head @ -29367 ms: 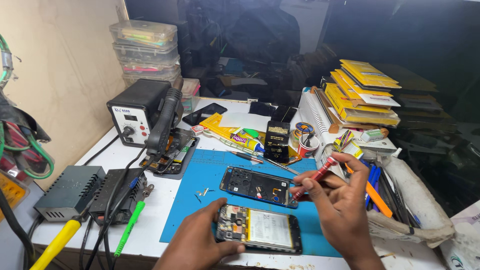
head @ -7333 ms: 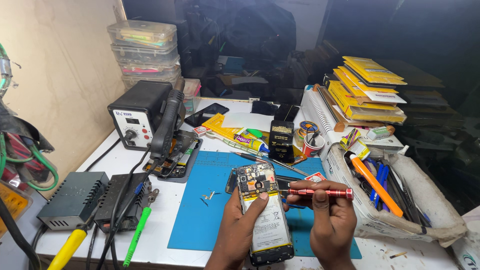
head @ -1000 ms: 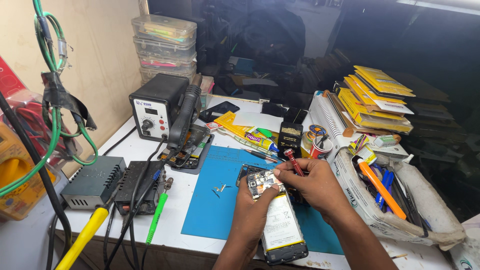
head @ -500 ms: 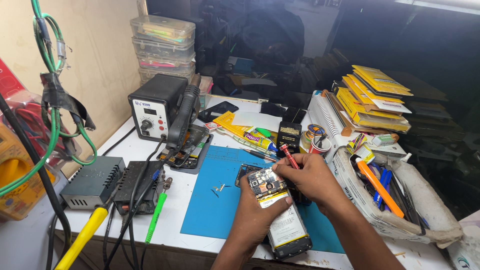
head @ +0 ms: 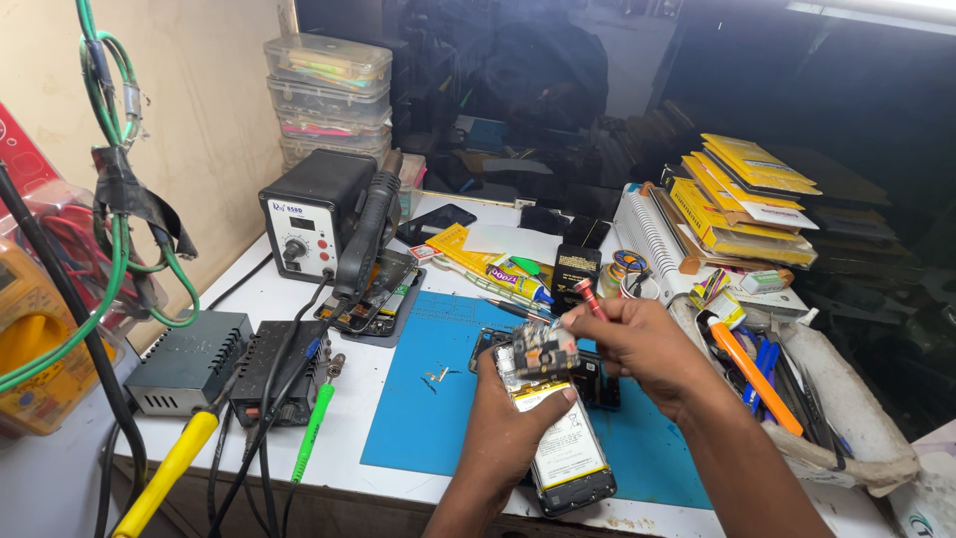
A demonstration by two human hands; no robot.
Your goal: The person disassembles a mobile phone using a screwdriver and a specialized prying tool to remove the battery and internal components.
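While the opened black smartphone with its back cover off (head: 558, 438) is held up above the blue rectangular work mat (head: 428, 428), steadiness is what the step calls for: the phone is best kept still and tilted toward the eyes, so that the tool tip meets the board squarely and no small part is lost. The left hand (head: 508, 418) is wrapped round the phone from below and from the left, its thumb laid across the pale battery label; the grip is closed firmly on the phone's edges. The exposed circuit board with its camera module (head: 545, 349) stands at the phone's upper end, just under the fingers of the right hand (head: 642, 349). A thin red-handled screwdriver (head: 588, 297) is pinched between the right thumb and fingertips, a narrow closed grip, with the handle pointing up and away; the tip is hidden behind the fingers, so contact with the board cannot be judged. A light, upright hold on the driver would be advised, with pressure kept along its axis. Tiny loose screws (head: 436, 377) lie on the mat, near the phone but apart from it. A black hot-air rework station (head: 314, 214) stands well to the left on the white desk (head: 299, 299).
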